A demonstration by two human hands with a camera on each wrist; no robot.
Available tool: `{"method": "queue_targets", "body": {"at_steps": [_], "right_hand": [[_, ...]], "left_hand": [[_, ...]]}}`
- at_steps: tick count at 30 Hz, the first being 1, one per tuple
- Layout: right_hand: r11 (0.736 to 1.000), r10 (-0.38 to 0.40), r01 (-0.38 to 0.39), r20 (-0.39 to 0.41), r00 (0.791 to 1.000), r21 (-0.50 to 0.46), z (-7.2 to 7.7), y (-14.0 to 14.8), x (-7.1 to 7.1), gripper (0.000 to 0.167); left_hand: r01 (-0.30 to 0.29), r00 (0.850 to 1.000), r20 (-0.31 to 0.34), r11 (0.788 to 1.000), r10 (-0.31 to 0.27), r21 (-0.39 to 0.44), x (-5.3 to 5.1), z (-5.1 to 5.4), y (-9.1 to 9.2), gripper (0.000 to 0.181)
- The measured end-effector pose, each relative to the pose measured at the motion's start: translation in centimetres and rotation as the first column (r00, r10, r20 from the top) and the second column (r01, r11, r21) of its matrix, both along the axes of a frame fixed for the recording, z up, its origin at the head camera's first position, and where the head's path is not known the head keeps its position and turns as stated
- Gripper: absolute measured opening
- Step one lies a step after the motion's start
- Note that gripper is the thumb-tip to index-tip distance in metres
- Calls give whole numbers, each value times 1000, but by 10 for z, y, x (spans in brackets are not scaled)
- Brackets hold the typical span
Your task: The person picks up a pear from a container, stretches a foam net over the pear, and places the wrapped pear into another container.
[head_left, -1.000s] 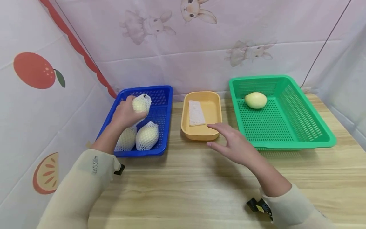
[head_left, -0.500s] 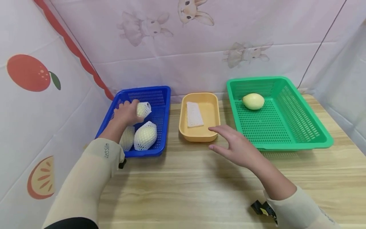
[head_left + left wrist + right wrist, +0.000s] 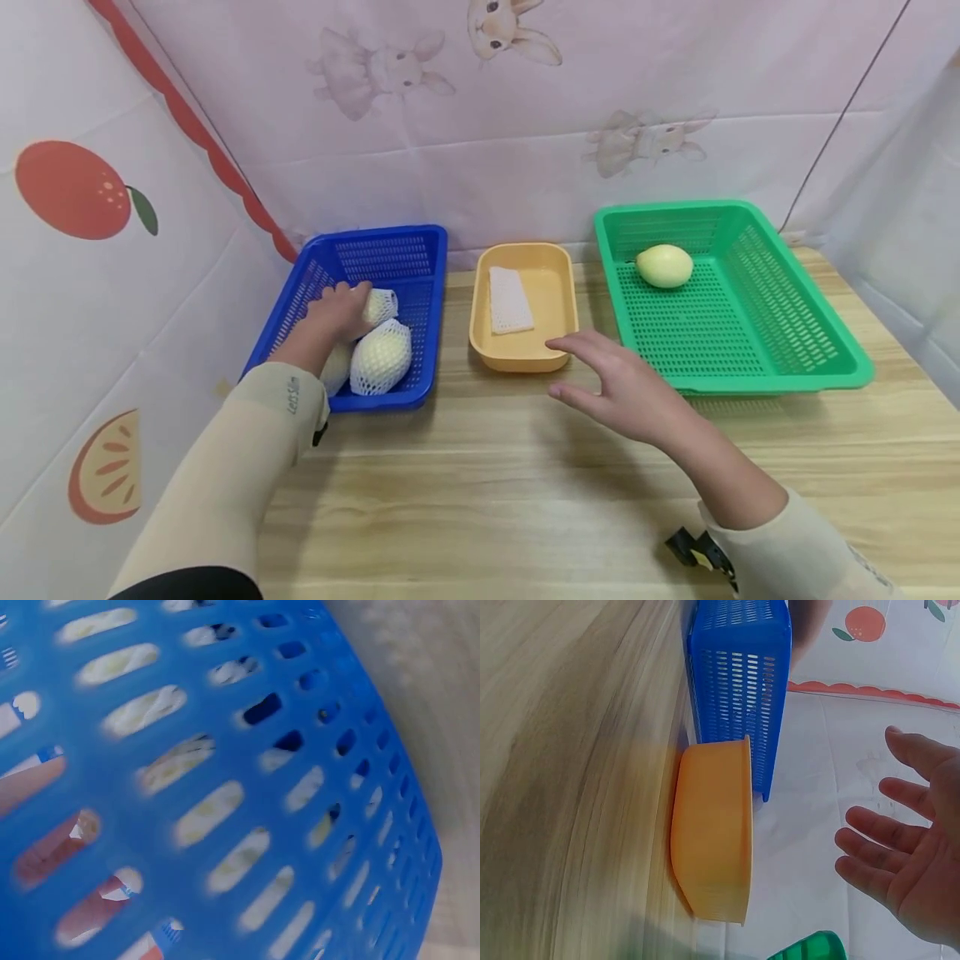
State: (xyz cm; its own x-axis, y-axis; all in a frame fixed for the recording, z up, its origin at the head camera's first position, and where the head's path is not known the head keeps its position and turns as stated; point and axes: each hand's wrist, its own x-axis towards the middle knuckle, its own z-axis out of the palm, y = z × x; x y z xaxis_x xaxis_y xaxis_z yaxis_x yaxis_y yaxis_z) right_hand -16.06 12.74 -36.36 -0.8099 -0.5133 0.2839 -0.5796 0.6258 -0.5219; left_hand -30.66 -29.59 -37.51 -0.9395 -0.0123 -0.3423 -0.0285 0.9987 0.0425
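In the head view my left hand (image 3: 335,317) grips a pale fruit in a white foam net (image 3: 380,307), low inside the blue basket (image 3: 426,350). Two more netted fruits lie nearer the basket's front: one (image 3: 381,358) in plain sight, the other (image 3: 337,369) partly under my wrist. The left wrist view shows the slotted blue wall (image 3: 161,802) with netting behind it. My right hand (image 3: 630,390) hovers with spread fingers by the front right corner of the yellow tray (image 3: 525,364), holding nothing; the right wrist view also shows this hand (image 3: 907,847).
A flat white foam net (image 3: 512,300) lies in the yellow tray. At the right stands a green basket (image 3: 750,387) with one bare pale yellow fruit (image 3: 664,266) in it. Wood tabletop (image 3: 480,500) extends in front, and a printed cloth (image 3: 525,183) hangs behind.
My left hand has lowered the netted fruit deeper into the blue basket, toward the other two. The right hand has barely moved. The head view has shifted slightly.
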Motion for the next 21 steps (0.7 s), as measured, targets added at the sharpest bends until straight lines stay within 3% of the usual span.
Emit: {"method": "queue_targets", "body": {"at_steps": [6,11,17,21], "right_hand": [[1000,0,0,-23,1000,-5,-1,2,0,54],[1000,-4,4,-19,1000,11,1,5,-1,55],[999,-6,7,-28,1000,39,10,14,-4,57],[999,-6,8,-45,999,45,18,23,-9,56]], "left_hand": [[16,1000,24,1000,-17,25,0,-2,1,73],[17,1000,16,999,-18,38,3,-1,-1,83],[21,999,27,999,-22,46,10,9,1,85],[38,999,-7,997,-38,63,20,21,15,78]]}}
